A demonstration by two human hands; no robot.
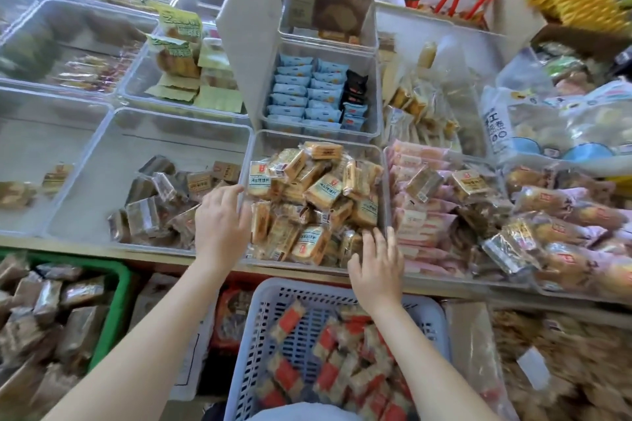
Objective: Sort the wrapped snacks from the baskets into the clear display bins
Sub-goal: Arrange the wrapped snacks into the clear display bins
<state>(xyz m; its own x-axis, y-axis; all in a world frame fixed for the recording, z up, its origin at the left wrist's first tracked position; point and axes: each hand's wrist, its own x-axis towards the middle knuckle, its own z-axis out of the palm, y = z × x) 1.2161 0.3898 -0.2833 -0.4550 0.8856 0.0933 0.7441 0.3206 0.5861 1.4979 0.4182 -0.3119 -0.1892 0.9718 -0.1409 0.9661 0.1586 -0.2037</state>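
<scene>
Hands are laid open on the centre bin: left hand against its left wall, right hand on its near right corner, likely to square it. Nothing is gripped. Snacks fill it; more wait in the basket, lower centre.

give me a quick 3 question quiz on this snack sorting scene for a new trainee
1. True or false: the left hand rests on the middle bin.
2. What colour are the packets in the bin right behind it? A pink B light blue C green
3. Which basket sits below the right hand: green or pale blue?

Key: 1 true; 2 B; 3 pale blue
</scene>
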